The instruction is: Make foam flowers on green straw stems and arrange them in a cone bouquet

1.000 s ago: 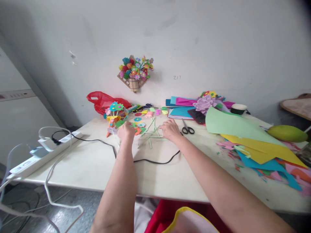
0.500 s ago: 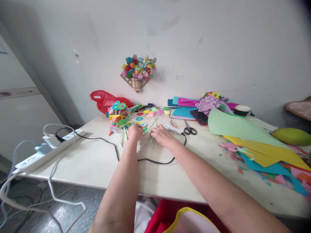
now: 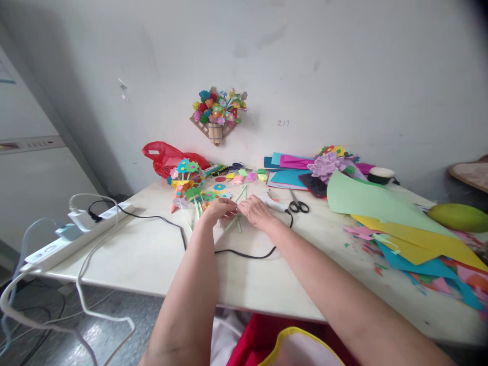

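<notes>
My left hand (image 3: 221,209) and my right hand (image 3: 256,210) meet over the middle of the table, fingertips almost touching. Both have bent, pinched fingers, and whatever is between them is too small or hidden to name. Thin pale green strips (image 3: 239,224) lie under and around the hands. More strips (image 3: 196,205) are just left of my left hand. A white glue gun (image 3: 275,203) with a black cord rests right of my right hand, beside black-handled scissors (image 3: 299,206). Foam flower shapes (image 3: 209,196) lie beyond my left hand.
A red plastic bag (image 3: 168,160) and a foam bouquet (image 3: 183,178) stand back left. Coloured sheets (image 3: 385,211) and scraps cover the right side, near a green-yellow fruit (image 3: 457,217). A power strip (image 3: 80,236) lies at the left edge; the black cord (image 3: 244,255) crosses in front.
My left hand has moved right, towards my right hand, and its fingers now reach across to it. My right hand has shifted slightly, with its fingers drawn in more.
</notes>
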A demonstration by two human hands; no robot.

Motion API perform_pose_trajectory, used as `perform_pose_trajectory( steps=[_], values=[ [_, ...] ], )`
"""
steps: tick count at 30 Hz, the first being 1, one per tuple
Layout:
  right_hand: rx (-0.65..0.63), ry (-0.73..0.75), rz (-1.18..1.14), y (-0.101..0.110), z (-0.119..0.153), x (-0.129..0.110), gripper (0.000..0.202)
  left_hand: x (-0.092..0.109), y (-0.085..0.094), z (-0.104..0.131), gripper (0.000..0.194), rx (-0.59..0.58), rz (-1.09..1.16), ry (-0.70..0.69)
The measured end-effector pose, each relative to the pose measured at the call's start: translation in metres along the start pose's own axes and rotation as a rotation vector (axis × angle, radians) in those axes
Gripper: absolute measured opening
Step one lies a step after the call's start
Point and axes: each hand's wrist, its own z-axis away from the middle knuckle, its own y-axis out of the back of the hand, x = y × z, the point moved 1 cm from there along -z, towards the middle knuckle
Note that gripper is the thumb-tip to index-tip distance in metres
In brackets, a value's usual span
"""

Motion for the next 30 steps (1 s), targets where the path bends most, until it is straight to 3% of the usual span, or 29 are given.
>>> perform_pose_trajectory(
  steps=[8, 13, 18, 24, 30],
  values=[
    [0.088, -0.034, 0.020, 0.003, 0.001, 0.006, 0.022, -0.001, 0.004, 0.000, 0.032, -0.071, 0.119, -0.006],
    [0.147, -0.032, 0.032, 0.003, 0.003, 0.010, 0.021, -0.003, 0.004, 0.000, 0.036, -0.045, 0.113, -0.025],
    [0.174, -0.024, 0.055, 0.004, 0.004, 0.010, 0.020, -0.006, 0.004, -0.003, 0.037, -0.113, 0.117, -0.076],
    [0.173, -0.041, 0.034, 0.004, 0.001, 0.009, 0.021, -0.013, 0.004, -0.010, 0.029, -0.046, -0.047, -0.103],
    [0.093, -0.079, -0.081, 0.004, 0.003, 0.008, 0.019, -0.015, 0.002, -0.015, 0.024, 0.018, -0.248, -0.061]
  ],
)
